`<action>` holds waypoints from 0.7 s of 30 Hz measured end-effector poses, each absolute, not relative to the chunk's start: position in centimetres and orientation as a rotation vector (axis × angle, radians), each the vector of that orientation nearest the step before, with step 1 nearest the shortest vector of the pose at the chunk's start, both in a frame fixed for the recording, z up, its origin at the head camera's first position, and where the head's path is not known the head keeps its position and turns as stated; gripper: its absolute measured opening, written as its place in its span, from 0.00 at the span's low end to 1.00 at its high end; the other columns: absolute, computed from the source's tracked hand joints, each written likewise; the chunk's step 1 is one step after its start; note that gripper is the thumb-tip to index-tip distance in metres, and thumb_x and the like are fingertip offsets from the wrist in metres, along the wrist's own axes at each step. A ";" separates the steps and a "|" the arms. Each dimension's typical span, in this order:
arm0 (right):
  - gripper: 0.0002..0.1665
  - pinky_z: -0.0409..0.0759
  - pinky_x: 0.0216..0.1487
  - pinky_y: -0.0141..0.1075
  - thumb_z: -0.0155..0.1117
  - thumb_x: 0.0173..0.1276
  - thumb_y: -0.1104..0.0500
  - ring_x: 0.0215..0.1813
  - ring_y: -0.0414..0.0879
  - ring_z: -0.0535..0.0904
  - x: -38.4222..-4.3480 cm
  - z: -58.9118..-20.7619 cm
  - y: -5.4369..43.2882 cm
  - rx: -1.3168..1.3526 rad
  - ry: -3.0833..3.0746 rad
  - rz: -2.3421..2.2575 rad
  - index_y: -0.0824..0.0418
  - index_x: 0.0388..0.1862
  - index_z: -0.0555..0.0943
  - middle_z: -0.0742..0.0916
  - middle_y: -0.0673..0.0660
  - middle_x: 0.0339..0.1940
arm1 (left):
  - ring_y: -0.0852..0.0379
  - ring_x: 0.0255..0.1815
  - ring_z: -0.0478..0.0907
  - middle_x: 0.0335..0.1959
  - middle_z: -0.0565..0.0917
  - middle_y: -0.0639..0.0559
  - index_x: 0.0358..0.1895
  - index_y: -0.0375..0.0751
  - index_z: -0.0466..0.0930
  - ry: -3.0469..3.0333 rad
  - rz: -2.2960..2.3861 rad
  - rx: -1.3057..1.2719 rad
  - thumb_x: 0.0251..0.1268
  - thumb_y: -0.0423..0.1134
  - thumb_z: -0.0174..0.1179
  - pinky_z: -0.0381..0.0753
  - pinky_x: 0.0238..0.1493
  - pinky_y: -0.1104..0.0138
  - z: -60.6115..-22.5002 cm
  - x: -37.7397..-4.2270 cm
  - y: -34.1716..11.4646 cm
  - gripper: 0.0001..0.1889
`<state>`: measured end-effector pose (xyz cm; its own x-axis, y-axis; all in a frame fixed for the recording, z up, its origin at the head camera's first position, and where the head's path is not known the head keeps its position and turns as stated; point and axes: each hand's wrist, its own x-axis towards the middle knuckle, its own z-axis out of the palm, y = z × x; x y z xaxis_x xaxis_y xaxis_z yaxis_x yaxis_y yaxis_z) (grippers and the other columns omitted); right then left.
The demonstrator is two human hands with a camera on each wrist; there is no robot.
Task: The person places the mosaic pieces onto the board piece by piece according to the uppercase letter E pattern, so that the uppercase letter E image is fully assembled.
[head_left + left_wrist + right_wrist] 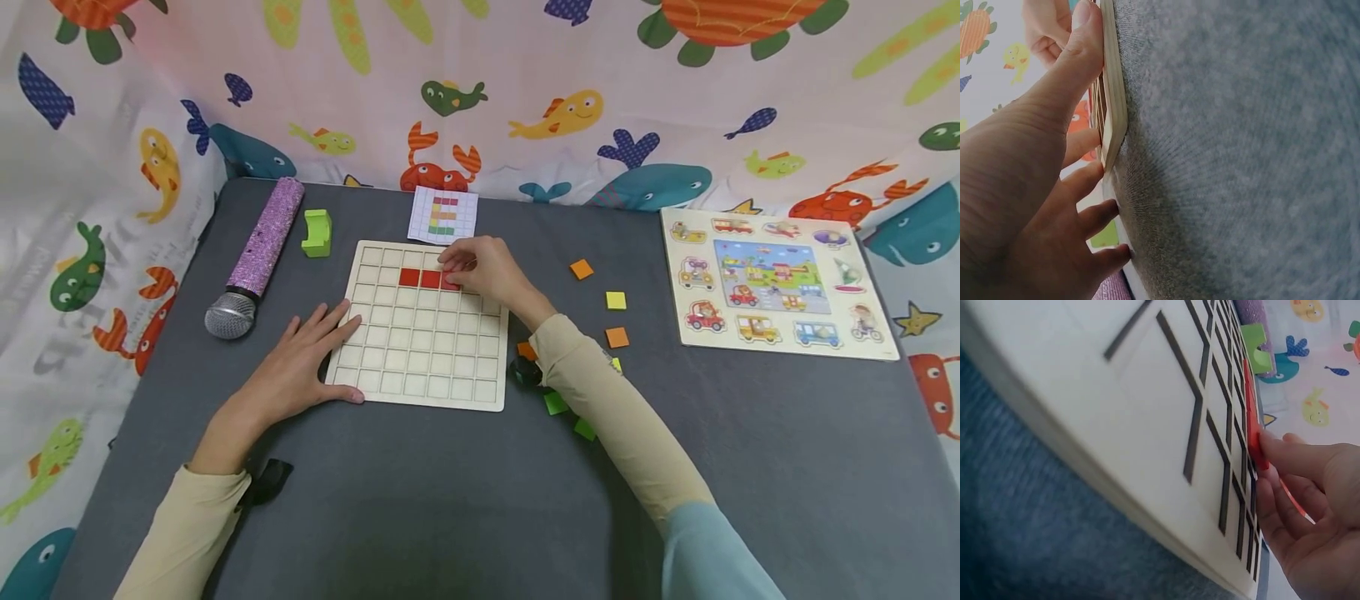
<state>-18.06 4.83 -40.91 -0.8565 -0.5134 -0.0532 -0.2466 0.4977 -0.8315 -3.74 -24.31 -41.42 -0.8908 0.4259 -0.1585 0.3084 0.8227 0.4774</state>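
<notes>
Grey table [465, 500]: supports all items. Left hand [311, 362]: fingers extended and spread, grasping nothing; the thumb and fingers contact the left side of the board [416, 340], which lies flat in front of the person. Green tiles [556, 403]: two, loose on the table near the right forearm, partly covered by it. Orange tiles [617, 337] and yellow tiles [616, 300]: loose, to the right of the board, apart from one another. Microphone [258, 258]: lying left of the board, head toward the person. Right hand [487, 267]: fingers curled, thumb and fingertips pinching a red tile [1257, 450] at the board. Two placed red tiles [420, 278] sit side by side, second row from the far edge, just left of the pinched tile. Puzzle [776, 283]: far right. Green block [317, 233]: beside the microphone. Card [442, 215]: beyond the board. Printed cloth [360, 142]: behind the table.
</notes>
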 end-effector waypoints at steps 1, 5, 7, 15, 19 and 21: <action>0.12 0.80 0.46 0.33 0.71 0.62 0.66 0.40 0.44 0.81 -18.1 -40.9 4.9 -0.636 2.453 -1.296 0.65 0.45 0.85 0.88 0.56 0.37 | 0.35 0.78 0.43 0.79 0.50 0.43 0.76 0.41 0.57 2.749 0.653 0.564 0.43 0.61 0.75 0.40 0.73 0.39 -41.4 -3.8 -24.3 0.57; 0.13 0.80 0.45 0.33 0.71 0.62 0.67 0.39 0.45 0.81 -18.1 -41.0 4.9 -0.622 2.457 -1.302 0.65 0.47 0.85 0.88 0.57 0.37 | 0.35 0.78 0.43 0.79 0.50 0.43 0.76 0.41 0.57 2.748 0.637 0.559 0.43 0.60 0.75 0.40 0.74 0.39 -41.3 -3.8 -24.2 0.57; 0.14 0.80 0.44 0.33 0.71 0.62 0.67 0.39 0.46 0.81 -18.0 -41.1 4.8 -0.622 2.455 -1.304 0.65 0.47 0.85 0.87 0.57 0.37 | 0.35 0.78 0.42 0.79 0.50 0.43 0.76 0.41 0.57 2.746 0.635 0.551 0.43 0.60 0.75 0.40 0.74 0.39 -41.2 -3.7 -24.2 0.57; 0.14 0.80 0.46 0.34 0.69 0.64 0.67 0.41 0.47 0.81 -17.7 -40.7 5.8 -0.644 2.444 -1.348 0.67 0.49 0.84 0.87 0.58 0.38 | 0.35 0.78 0.42 0.80 0.49 0.43 0.77 0.42 0.57 2.742 0.615 0.558 0.43 0.62 0.74 0.40 0.74 0.39 -41.3 -3.7 -24.2 0.57; 0.15 0.81 0.48 0.37 0.68 0.65 0.67 0.42 0.46 0.82 -17.2 -40.0 7.5 -0.692 2.461 -1.370 0.67 0.50 0.84 0.87 0.58 0.39 | 0.35 0.78 0.42 0.80 0.49 0.43 0.77 0.42 0.57 2.745 0.613 0.561 0.43 0.62 0.74 0.40 0.74 0.39 -41.2 -3.7 -24.2 0.57; 0.15 0.82 0.48 0.38 0.68 0.65 0.67 0.42 0.46 0.82 -16.8 -39.6 8.7 -0.723 2.479 -1.358 0.66 0.51 0.84 0.88 0.57 0.40 | 0.35 0.78 0.43 0.80 0.49 0.43 0.77 0.42 0.57 2.745 0.613 0.559 0.43 0.62 0.74 0.40 0.74 0.39 -41.2 -3.6 -24.3 0.57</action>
<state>-16.81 8.68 -39.64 -0.8537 -0.5193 0.0394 -0.3127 0.4506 -0.8362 -3.57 -24.26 -41.16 -0.8882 0.4240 -0.1769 0.3085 0.8358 0.4542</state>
